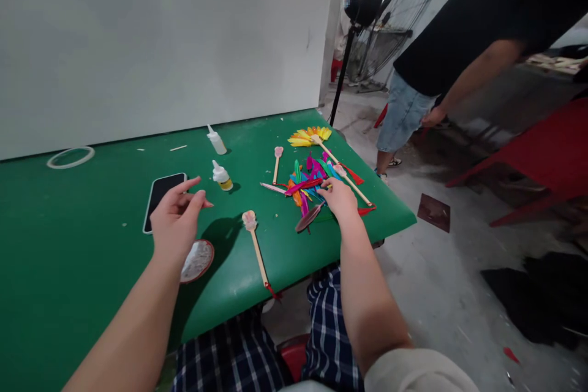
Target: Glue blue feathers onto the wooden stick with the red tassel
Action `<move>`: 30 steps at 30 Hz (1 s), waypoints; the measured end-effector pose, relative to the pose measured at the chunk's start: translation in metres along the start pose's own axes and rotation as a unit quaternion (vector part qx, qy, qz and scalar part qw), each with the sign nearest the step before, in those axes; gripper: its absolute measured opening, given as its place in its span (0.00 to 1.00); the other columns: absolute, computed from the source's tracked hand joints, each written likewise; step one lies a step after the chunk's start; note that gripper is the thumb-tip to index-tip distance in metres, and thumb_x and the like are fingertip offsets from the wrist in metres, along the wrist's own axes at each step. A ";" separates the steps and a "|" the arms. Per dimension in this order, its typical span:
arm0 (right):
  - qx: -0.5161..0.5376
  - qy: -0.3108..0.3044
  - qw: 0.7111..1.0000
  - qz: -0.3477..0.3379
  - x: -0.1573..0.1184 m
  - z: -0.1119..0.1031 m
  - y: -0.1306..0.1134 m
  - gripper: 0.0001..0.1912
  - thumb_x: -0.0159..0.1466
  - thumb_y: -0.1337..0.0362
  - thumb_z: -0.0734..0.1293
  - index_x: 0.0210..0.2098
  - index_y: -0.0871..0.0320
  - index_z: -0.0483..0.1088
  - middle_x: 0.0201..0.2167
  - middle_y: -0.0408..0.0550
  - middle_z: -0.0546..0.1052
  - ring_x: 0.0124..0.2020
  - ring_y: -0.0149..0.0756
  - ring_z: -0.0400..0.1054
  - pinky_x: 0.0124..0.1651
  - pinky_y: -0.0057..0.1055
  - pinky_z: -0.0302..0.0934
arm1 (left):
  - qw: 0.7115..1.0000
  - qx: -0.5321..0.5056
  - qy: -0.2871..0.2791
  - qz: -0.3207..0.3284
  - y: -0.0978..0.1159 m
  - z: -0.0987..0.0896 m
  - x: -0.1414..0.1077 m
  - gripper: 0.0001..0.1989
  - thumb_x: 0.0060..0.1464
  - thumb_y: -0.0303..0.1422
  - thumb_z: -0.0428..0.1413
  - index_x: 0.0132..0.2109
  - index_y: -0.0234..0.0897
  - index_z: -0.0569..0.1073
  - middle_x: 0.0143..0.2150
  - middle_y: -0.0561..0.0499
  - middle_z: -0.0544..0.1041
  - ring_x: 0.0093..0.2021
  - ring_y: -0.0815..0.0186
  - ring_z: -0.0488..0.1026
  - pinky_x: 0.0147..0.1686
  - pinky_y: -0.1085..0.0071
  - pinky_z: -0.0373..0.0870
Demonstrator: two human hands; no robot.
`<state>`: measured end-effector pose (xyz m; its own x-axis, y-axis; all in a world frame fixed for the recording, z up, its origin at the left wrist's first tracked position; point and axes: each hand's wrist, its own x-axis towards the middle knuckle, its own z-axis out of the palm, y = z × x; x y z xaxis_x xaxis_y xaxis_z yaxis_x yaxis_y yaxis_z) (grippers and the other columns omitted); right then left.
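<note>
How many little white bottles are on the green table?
2. One white bottle is toward the white panel; the other bottle is closer to us, right of the phone. No others show.

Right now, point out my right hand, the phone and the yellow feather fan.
Right hand (340, 198): head view, back of the hand.
Phone (160, 192): head view, dark screen.
Yellow feather fan (302, 137): head view, yellow feathers.

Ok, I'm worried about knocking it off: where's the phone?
In the head view, left of centre, the phone lies on the table, partly hidden by the left hand and left of the bottles.
</note>
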<state>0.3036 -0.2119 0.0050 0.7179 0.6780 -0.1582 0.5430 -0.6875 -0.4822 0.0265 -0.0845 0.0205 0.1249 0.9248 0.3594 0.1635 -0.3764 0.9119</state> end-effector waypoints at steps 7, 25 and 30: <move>-0.006 -0.015 1.000 -0.015 0.000 0.004 -0.001 0.09 0.54 0.62 0.69 0.36 0.51 0.69 0.38 0.43 0.75 0.38 0.36 0.70 0.33 0.28 0.56 | 0.999 0.038 0.001 0.012 -0.001 0.000 -0.002 0.19 0.49 0.36 0.57 0.50 0.39 0.73 0.19 0.56 0.69 0.23 0.75 0.65 0.26 0.77 0.63; 0.050 -0.003 0.998 -0.039 0.002 0.004 0.002 0.04 0.55 0.64 0.65 0.28 0.54 0.73 0.28 0.45 0.76 0.32 0.37 0.69 0.31 0.28 0.55 | 0.999 0.047 -0.003 0.018 0.000 -0.001 -0.003 0.20 0.50 0.37 0.57 0.51 0.37 0.72 0.20 0.56 0.69 0.22 0.73 0.65 0.26 0.74 0.61; 0.120 0.000 0.991 -0.065 0.006 0.007 0.010 0.06 0.53 0.60 0.67 0.28 0.56 0.71 0.27 0.42 0.74 0.30 0.33 0.67 0.31 0.26 0.55 | 0.999 0.042 -0.001 0.016 -0.001 -0.001 -0.003 0.20 0.50 0.37 0.57 0.50 0.39 0.73 0.20 0.56 0.69 0.23 0.72 0.64 0.27 0.73 0.62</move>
<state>0.3104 -0.2131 -0.0068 0.6484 0.7570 -0.0810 0.5119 -0.5122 -0.6896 0.0250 -0.0871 0.0182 0.1325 0.9122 0.3878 0.2411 -0.4091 0.8801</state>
